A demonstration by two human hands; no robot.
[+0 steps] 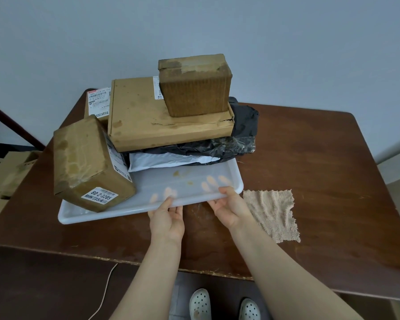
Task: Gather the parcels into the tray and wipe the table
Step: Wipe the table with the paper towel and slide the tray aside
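Note:
A white plastic tray [116, 212] sits on the brown table [321, 158], loaded with parcels. A taped brown box [83, 158] with a white label stands at its left. Behind it, a flat cardboard box [146, 116] rests on a black bag [238, 135] and a white mailer [166, 161], with a small dark box [194, 88] on top. My left hand [166, 218] and my right hand [229, 209] both grip the tray's near rim, fingers showing through the plastic. A beige cloth [273, 213] lies flat to the right of the tray.
Another labelled parcel [98, 102] stands behind the stack at the back left. Cardboard boxes [7, 174] sit on the floor to the left of the table. A white cable [104, 294] hangs below the front edge. A grey wall is behind.

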